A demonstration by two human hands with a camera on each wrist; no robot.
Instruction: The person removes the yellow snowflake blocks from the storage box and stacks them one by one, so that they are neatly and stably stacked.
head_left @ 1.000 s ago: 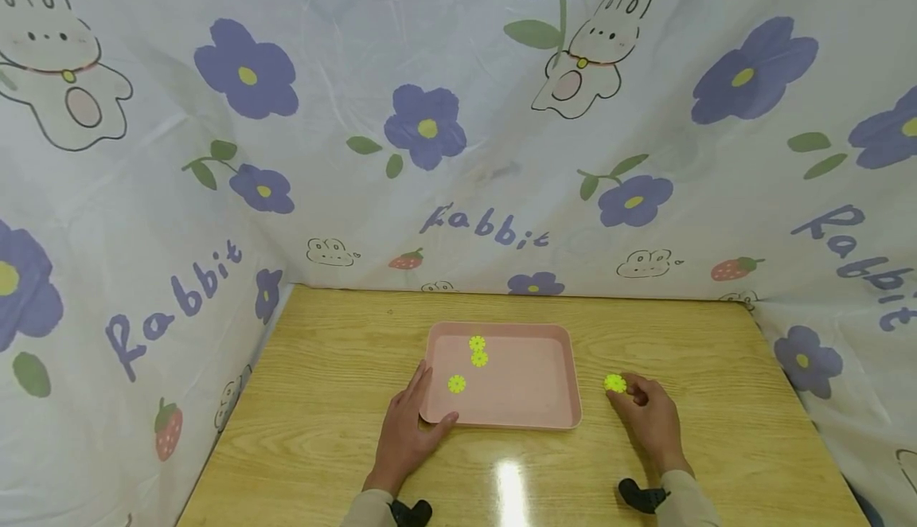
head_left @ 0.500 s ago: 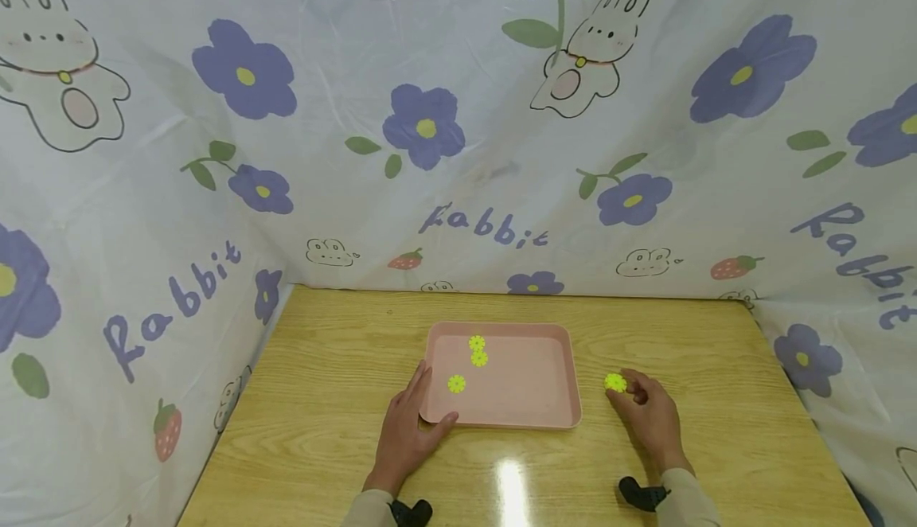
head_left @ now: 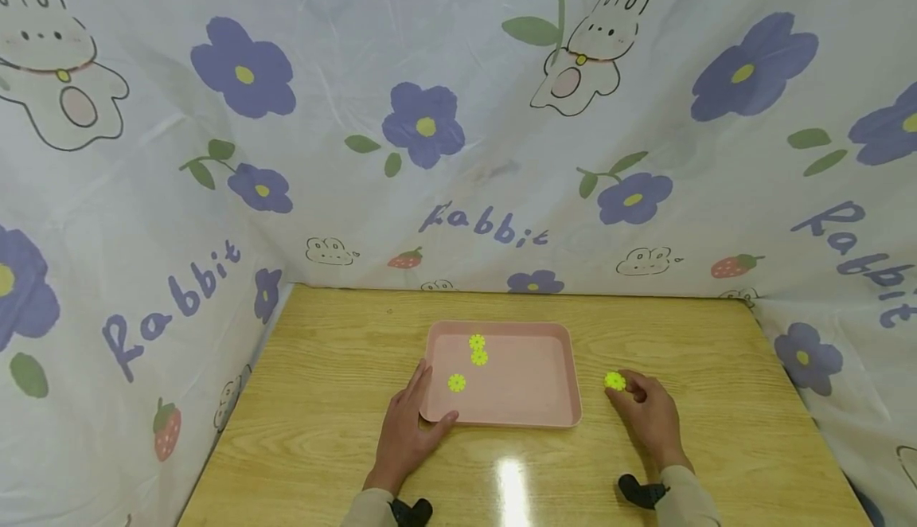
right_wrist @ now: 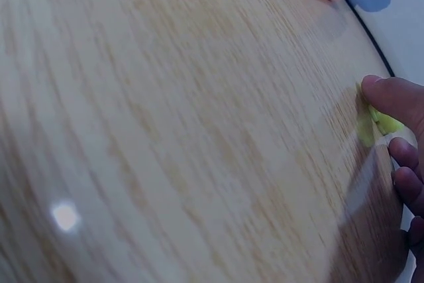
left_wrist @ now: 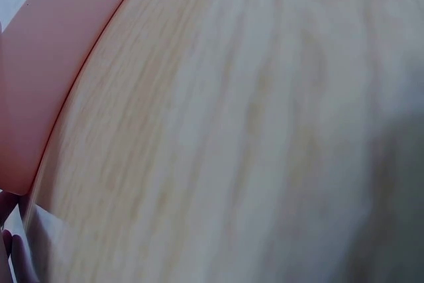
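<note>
The person wears a plain, light beige, long cloth sleeve [head_left: 368,509] on the left arm, towards 7 o'clock in the head view, and a matching light beige, long cloth sleeve [head_left: 686,497] on the right arm, between 4 and 5 o'clock. Both end at the wrist in a simple straight edge. At 3 o'clock of the left cuff sits a black, smooth, round-ended wrist device [head_left: 411,513], its outline dipping between two lobes. A similar black, bulbous, bent wrist device [head_left: 640,491] juts out at 9 o'clock of the right cuff, narrowing towards the fabric.
</note>
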